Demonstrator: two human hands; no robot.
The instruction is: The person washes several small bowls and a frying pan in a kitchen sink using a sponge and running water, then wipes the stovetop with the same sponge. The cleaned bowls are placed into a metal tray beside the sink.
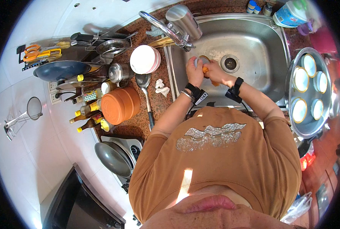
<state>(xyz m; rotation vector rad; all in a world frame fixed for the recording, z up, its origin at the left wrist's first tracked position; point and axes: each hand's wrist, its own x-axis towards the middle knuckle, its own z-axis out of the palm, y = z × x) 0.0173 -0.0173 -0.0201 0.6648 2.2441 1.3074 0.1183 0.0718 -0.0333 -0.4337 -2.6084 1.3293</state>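
Over the left part of the steel sink, my left hand grips a small round dish or cup with a gold-coloured rim. My right hand meets it from the right, with an orange cloth or sponge between the fingers; part of the orange thing hangs below. The fingers hide much of both things. Just above the hands is the chrome faucet, and the drain lies close to their right. No running water can be made out.
A metal basin with several gold-rimmed dishes stands right of the sink. Left of it are stacked white bowls, a ladle, crumpled tissue, an orange-brown pot and bottles. A steel cylinder stands behind the faucet.
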